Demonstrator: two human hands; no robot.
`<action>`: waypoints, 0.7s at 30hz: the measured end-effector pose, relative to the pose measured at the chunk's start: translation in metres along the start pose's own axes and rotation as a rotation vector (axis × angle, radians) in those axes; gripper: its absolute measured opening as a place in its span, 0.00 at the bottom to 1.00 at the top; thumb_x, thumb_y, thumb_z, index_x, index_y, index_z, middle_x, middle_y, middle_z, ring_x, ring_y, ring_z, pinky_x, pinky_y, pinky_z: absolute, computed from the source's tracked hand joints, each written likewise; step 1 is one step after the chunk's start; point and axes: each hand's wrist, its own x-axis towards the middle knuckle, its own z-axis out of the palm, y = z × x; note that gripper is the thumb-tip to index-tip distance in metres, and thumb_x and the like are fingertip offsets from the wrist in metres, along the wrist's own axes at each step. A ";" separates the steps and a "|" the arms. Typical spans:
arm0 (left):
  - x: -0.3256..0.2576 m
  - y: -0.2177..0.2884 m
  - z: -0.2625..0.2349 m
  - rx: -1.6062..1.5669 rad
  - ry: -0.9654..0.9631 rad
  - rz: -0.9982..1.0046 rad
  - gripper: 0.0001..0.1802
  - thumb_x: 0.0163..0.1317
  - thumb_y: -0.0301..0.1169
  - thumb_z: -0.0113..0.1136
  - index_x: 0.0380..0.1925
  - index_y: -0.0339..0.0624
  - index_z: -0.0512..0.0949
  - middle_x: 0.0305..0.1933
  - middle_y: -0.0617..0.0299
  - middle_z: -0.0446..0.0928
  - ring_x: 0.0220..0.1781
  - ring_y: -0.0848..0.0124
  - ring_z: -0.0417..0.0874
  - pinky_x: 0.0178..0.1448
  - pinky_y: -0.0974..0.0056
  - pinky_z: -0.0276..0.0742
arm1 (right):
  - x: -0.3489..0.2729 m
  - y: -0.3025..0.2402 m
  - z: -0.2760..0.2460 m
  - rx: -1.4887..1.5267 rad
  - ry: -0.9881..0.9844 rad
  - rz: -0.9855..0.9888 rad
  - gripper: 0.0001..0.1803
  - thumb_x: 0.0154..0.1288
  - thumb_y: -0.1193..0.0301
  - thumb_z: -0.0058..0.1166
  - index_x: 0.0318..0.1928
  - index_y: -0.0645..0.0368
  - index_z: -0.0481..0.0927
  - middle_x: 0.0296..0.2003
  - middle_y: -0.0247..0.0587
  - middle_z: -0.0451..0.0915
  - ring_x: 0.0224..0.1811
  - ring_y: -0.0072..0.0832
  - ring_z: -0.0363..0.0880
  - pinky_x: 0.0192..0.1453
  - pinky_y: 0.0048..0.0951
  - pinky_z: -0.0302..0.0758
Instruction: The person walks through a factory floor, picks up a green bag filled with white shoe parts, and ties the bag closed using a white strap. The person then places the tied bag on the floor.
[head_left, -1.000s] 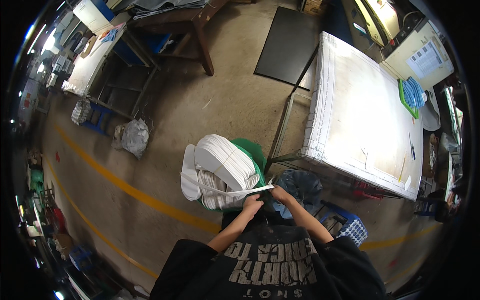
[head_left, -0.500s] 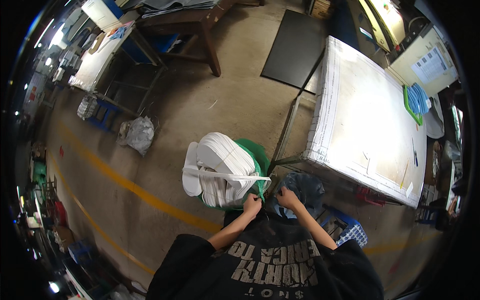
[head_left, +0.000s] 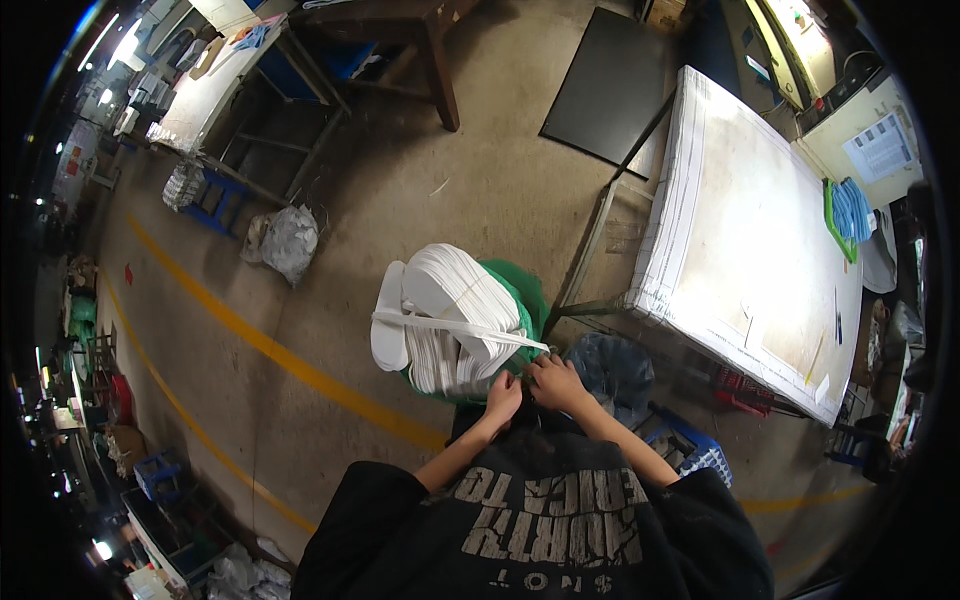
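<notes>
In front of me a green sack (head_left: 528,288) stands on the floor, its mouth open around stacked white insole-shaped pieces (head_left: 450,290). A white band (head_left: 440,325) runs across the stacks. My left hand (head_left: 504,399) is closed at the near right edge of the sack, apparently pinching its rim. Just right of it, my right hand (head_left: 558,382) is closed beside the band's end. Its fingertips are partly hidden, so what they grip cannot be made out. A dark plastic bag (head_left: 612,375) lies right of my right hand.
A white-covered table (head_left: 760,240) stands at the right, with a green-edged tray of blue pieces (head_left: 848,215). Beneath its near side is a red crate (head_left: 740,390). A blue stool (head_left: 685,440) is close to my right arm. Another plastic bag (head_left: 288,243) lies far left.
My right hand has moved left from the dark plastic bag to the sack's edge, close to my left hand. The view has shifted slightly.
</notes>
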 end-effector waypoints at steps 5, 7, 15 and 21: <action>0.003 0.030 -0.012 0.119 -0.023 0.199 0.08 0.68 0.29 0.57 0.34 0.36 0.71 0.28 0.46 0.74 0.29 0.53 0.76 0.38 0.51 0.73 | -0.007 0.007 0.002 -0.278 0.063 0.026 0.15 0.60 0.66 0.58 0.48 0.51 0.82 0.53 0.36 0.80 0.57 0.39 0.77 0.58 0.57 0.69; -0.001 0.046 -0.017 0.013 -0.110 -0.026 0.10 0.65 0.29 0.59 0.32 0.36 0.69 0.27 0.46 0.73 0.29 0.49 0.77 0.36 0.49 0.73 | -0.012 0.008 0.001 -0.321 0.122 0.095 0.15 0.60 0.66 0.59 0.49 0.51 0.81 0.51 0.36 0.79 0.59 0.38 0.76 0.59 0.56 0.68; -0.045 0.127 -0.040 0.189 -0.428 0.320 0.10 0.62 0.28 0.62 0.34 0.39 0.70 0.26 0.53 0.73 0.30 0.53 0.77 0.39 0.54 0.75 | -0.020 -0.001 0.004 -0.182 0.072 0.195 0.25 0.65 0.64 0.57 0.62 0.50 0.77 0.57 0.38 0.78 0.63 0.42 0.75 0.67 0.65 0.66; -0.068 0.170 -0.042 0.074 -0.664 0.492 0.20 0.68 0.26 0.63 0.56 0.44 0.69 0.40 0.56 0.78 0.38 0.62 0.81 0.47 0.60 0.78 | -0.020 0.017 -0.008 0.400 0.126 -0.251 0.25 0.66 0.64 0.58 0.65 0.45 0.78 0.58 0.51 0.78 0.65 0.49 0.75 0.69 0.53 0.71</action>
